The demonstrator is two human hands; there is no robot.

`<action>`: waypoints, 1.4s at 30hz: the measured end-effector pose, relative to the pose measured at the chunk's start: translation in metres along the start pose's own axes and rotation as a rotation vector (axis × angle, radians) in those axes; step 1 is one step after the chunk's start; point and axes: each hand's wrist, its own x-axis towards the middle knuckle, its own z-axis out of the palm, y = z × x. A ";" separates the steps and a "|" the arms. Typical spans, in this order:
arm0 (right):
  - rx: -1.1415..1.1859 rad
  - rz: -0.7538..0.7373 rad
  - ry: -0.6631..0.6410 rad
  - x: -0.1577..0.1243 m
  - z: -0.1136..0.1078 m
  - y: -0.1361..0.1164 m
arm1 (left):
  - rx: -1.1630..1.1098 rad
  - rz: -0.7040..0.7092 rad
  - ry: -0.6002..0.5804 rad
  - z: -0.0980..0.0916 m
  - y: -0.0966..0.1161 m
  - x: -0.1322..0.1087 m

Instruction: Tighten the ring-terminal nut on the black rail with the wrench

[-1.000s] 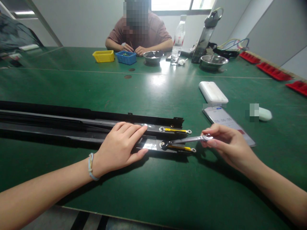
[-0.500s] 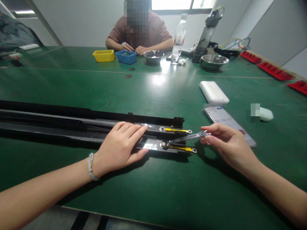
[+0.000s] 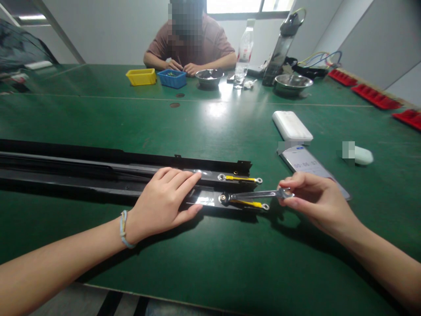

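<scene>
A long black rail assembly (image 3: 98,169) lies across the green table (image 3: 210,254). My left hand (image 3: 164,199) rests flat on its right end, fingers stretched out together. Two yellow-sleeved ring terminals (image 3: 241,179) are fixed at that end. My right hand (image 3: 315,199) pinches the far end of a small silver wrench (image 3: 255,195). The wrench's other end sits on the nut of the nearer terminal (image 3: 224,198).
A phone (image 3: 307,164), a white power bank (image 3: 292,126) and a white object (image 3: 363,155) lie to the right. Across the table a person sits behind yellow (image 3: 141,77) and blue (image 3: 173,78) bins, two steel bowls (image 3: 292,83) and a water bottle (image 3: 241,55). Red trays (image 3: 376,97) line the right edge.
My right hand swung the wrench handle away from me half a second ago, then back toward me to near its starting angle. My left hand has stayed put.
</scene>
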 end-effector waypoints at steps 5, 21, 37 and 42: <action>-0.044 0.059 0.037 0.003 -0.001 0.000 | 0.002 0.002 0.010 0.000 0.002 -0.002; -0.181 -0.126 -0.012 -0.003 0.003 -0.010 | -0.009 0.003 0.015 0.007 -0.001 0.004; -0.201 -0.174 0.025 -0.006 0.000 -0.003 | -0.001 0.013 0.013 0.014 0.002 0.006; -0.225 -0.109 0.104 -0.004 -0.001 -0.001 | 0.000 0.012 0.013 0.009 0.003 0.001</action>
